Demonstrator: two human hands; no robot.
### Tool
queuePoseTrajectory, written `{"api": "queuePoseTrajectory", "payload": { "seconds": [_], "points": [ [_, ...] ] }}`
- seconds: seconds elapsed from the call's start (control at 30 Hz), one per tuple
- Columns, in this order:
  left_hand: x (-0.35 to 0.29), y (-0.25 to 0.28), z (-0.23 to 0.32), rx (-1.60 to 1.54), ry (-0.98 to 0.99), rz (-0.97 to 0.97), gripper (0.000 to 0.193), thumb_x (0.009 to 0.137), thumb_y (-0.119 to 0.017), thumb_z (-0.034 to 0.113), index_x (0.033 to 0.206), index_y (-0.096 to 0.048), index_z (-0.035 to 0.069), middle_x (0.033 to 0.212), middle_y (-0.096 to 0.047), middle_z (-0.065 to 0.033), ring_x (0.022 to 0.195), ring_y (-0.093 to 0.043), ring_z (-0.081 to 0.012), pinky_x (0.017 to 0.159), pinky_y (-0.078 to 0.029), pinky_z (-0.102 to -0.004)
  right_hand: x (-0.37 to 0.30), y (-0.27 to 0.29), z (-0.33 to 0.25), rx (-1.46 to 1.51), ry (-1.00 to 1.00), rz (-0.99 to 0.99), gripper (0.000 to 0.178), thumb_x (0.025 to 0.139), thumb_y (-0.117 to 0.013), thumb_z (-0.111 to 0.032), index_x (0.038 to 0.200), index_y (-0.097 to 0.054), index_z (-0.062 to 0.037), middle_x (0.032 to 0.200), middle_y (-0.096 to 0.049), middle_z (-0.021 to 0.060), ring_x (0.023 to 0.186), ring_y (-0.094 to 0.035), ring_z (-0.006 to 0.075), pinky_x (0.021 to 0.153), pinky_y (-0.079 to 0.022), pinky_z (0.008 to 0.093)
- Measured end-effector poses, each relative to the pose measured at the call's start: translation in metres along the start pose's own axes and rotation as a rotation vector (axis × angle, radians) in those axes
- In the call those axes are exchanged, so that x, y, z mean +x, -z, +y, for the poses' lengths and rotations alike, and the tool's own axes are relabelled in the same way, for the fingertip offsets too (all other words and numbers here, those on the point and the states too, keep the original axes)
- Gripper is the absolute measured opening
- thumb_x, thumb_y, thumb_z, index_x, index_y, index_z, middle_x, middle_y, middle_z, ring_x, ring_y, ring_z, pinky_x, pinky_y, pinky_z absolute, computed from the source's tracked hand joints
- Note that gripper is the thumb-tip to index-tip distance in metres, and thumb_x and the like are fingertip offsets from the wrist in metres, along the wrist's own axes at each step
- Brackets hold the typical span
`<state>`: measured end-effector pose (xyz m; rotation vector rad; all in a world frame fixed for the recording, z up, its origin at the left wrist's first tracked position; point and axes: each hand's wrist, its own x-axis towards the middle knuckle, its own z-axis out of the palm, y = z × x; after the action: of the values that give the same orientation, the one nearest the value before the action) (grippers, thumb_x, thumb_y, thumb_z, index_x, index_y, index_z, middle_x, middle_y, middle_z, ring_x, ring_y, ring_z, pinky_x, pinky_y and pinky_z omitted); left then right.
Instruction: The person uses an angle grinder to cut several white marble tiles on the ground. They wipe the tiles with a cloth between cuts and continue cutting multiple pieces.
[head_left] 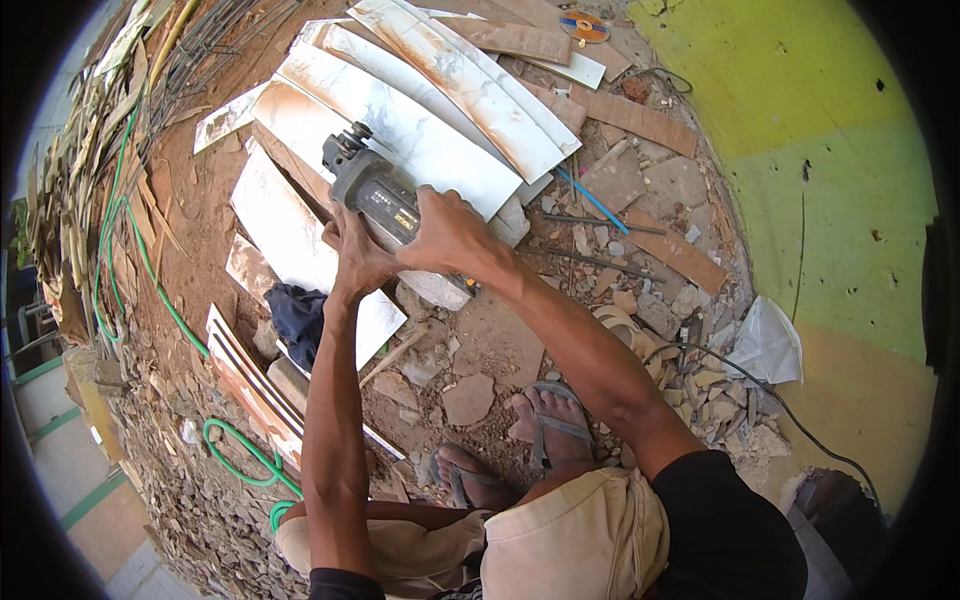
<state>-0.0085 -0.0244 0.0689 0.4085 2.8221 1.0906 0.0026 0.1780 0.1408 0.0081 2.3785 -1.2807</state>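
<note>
A dark grey angle grinder (378, 200) is held in both my hands over white, marble-patterned tile strips (420, 140). Its black head end points away from me, up and left. My left hand (358, 255) is closed around the lower left side of its body. On the right side, my right hand (450, 235) wraps the rear of the body, with its thumb near the top. The two hands meet at the wrists. I cannot make out a disc on the head. Another long white tile piece (285, 235) lies left of the grinder, with a dark blue cloth (293, 322) at its lower end.
Broken stone and rubble surround my sandalled feet (560, 425). A green hose (160, 285) runs along the left, near piled wood strips (75, 200). At right are a blue rod (592, 200), a black cable (770, 390), a white plastic bag (768, 340) and a yellow-green wall (820, 130).
</note>
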Motion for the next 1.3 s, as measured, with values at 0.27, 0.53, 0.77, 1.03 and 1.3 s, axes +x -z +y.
{"api": "queuePoseTrajectory", "payload": {
  "seconds": [0.27, 0.53, 0.77, 1.03, 1.3],
  "points": [
    [-0.001, 0.001, 0.001, 0.017, 0.033, -0.016, 0.139, 0.043, -0.099, 0.055, 0.153, -0.030, 0.004, 0.145, -0.037, -0.0196, 0.140, -0.032, -0.0371, 0.111, -0.020, -0.0488, -0.003, 0.006, -0.003, 0.026, -0.008, -0.032, 0.055, 0.066, -0.072, -0.018, 0.108, -0.060, 0.0148, 0.094, -0.071, 0.0359, 0.087, -0.075, 0.0443, 0.077, -0.061, 0.0465],
    [0.000, 0.001, -0.005, 0.016, 0.036, -0.030, 0.146, 0.041, -0.099, 0.058, 0.156, -0.026, 0.005, 0.152, -0.032, -0.0209, 0.145, -0.029, -0.0370, 0.112, -0.020, -0.0486, -0.004, 0.008, -0.005, 0.021, -0.011, -0.035, 0.054, 0.066, -0.072, -0.018, 0.108, -0.060, 0.0143, 0.094, -0.071, 0.0356, 0.088, -0.075, 0.0448, 0.079, -0.060, 0.0466],
    [0.002, 0.005, 0.002, 0.106, 0.076, -0.079, 0.153, 0.038, -0.098, 0.060, 0.159, -0.022, 0.006, 0.155, -0.029, -0.0225, 0.148, -0.027, -0.0386, 0.113, -0.021, -0.0513, -0.002, 0.006, -0.003, 0.006, -0.041, -0.041, 0.057, 0.065, -0.074, -0.019, 0.109, -0.060, 0.0140, 0.096, -0.071, 0.0362, 0.090, -0.075, 0.0455, 0.080, -0.060, 0.0464],
    [0.001, 0.009, 0.003, 0.130, 0.088, -0.103, 0.157, 0.036, -0.098, 0.061, 0.161, -0.020, 0.010, 0.163, -0.021, -0.0267, 0.154, -0.018, -0.0419, 0.119, -0.017, -0.0530, -0.005, 0.009, -0.004, 0.030, -0.044, -0.064, 0.057, 0.065, -0.075, -0.021, 0.108, -0.061, 0.0139, 0.097, -0.071, 0.0364, 0.091, -0.075, 0.0455, 0.080, -0.060, 0.0462],
    [0.003, 0.012, 0.013, 0.118, 0.097, -0.118, 0.156, 0.038, -0.098, 0.062, 0.162, -0.018, 0.013, 0.167, -0.014, -0.0278, 0.158, -0.004, -0.0432, 0.121, -0.014, -0.0564, -0.001, 0.001, 0.006, -0.026, -0.041, -0.036, 0.067, 0.063, -0.081, -0.028, 0.111, -0.061, 0.0145, 0.099, -0.071, 0.0350, 0.091, -0.075, 0.0435, 0.080, -0.061, 0.0459]
  ]
}}
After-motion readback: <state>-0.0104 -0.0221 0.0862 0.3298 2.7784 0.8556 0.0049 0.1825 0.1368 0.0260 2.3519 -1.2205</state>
